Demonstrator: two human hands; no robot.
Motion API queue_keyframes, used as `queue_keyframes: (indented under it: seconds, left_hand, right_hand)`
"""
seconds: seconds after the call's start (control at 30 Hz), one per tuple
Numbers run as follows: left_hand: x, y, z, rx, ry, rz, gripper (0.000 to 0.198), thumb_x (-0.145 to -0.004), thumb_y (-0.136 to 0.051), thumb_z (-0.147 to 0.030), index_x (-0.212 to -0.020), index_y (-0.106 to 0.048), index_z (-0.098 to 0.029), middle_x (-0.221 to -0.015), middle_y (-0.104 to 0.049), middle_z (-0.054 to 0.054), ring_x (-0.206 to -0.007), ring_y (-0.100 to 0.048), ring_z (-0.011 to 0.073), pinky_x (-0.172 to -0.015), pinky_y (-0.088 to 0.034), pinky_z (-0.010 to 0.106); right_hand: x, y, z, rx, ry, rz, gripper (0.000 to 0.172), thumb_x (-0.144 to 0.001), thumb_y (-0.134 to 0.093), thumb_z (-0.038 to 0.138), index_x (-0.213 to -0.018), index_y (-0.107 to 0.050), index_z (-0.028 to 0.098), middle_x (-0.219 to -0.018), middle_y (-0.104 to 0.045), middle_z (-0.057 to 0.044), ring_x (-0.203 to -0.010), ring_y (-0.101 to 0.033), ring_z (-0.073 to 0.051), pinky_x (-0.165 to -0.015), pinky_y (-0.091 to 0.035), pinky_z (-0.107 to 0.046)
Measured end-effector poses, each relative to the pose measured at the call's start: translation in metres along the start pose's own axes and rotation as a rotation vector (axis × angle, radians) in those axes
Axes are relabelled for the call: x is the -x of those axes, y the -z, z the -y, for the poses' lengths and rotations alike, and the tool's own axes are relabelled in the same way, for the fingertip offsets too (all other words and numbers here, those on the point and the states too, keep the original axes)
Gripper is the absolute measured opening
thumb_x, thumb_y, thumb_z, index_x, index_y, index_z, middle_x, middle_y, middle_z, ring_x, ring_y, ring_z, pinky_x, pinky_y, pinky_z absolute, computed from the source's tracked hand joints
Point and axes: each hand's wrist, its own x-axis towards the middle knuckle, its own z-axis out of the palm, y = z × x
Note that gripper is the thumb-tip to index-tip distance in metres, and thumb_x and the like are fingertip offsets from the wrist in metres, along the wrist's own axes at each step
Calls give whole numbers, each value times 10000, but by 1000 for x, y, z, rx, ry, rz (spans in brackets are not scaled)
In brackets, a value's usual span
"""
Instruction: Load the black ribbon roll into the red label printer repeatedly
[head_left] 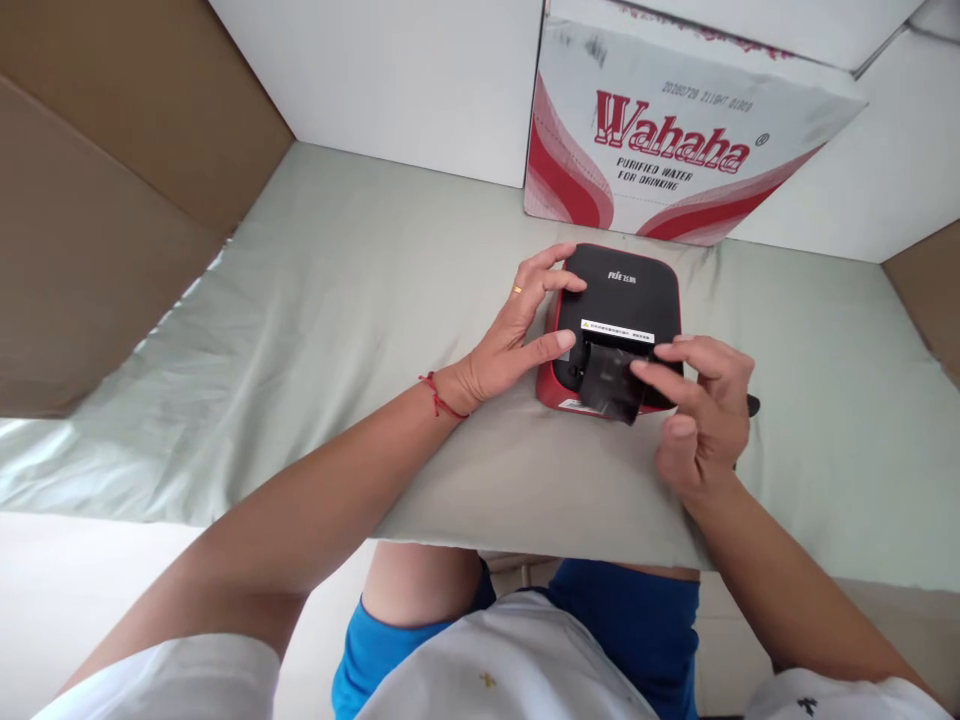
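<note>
A small red and black device that looks like a label printer [626, 295] lies on the cloth-covered table, its printed lettering upside down to me. My left hand [517, 325] holds it at its left side, thumb on the front part of the top and fingers at the back edge. A glossy dark strip or flap [611, 385] slopes down at its front, below a white warning label [617, 331]. My right hand [705, 405] is at its front right corner, with two fingertips at the strip's right edge and the thumb apart. A small black piece [753, 405] shows behind that hand.
A pale green cloth [360, 270] covers the table, whose front edge runs just before my lap. Behind the device stands a white and red Wahaha water carton [667, 150]. White panels [405, 80] close off the back; a brown cardboard wall [97, 250] rises at the left.
</note>
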Motion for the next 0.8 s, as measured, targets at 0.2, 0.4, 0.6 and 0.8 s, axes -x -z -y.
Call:
queue_keyframes:
  seconds: [0.2, 0.4, 0.6, 0.8]
  left_hand:
    - [-1, -2, 10, 143, 76, -10, 922, -855, -918, -781, -1675, -611, -493, -1942, -423, -28, -1885, -264, 438, -1522, -336, 635]
    - [-2, -4, 4, 257, 137, 33, 1020, -853, -956, -695, -1754, -528, -484, -1874, -533, 8, -1834, -394, 435, -1510, -376, 643]
    - [-4, -7, 13, 290, 157, 19, 1007, -882, -919, -603, -1779, -466, -540, -1856, -548, -22, -1817, -446, 396, -1502, -414, 631]
    - [-3, -5, 20, 306, 199, 14, 1059, -870, -891, -471, -1800, -397, -590, -1896, -485, -64, -1856, -380, 390, -1498, -423, 647]
  right_hand:
    - [4, 1, 9, 97, 87, -49, 554, -1232, -376, 536, -1278, -916, 423, -982, -725, -88, -1008, -679, -301, -916, -567, -506]
    - [4, 1, 12, 57, 109, -67, 477, -1218, -448, 481, -1399, -887, 441, -973, -740, -74, -968, -664, -307, -924, -515, -527]
    - [6, 0, 12, 32, 110, -53, 436, -1214, -488, 412, -1429, -867, 408, -1009, -743, -79, -995, -657, -299, -906, -493, -510]
    - [5, 1, 12, 87, 109, -48, 407, -1198, -490, 382, -1320, -877, 400, -1018, -765, -62, -979, -678, -285, -943, -495, -518]
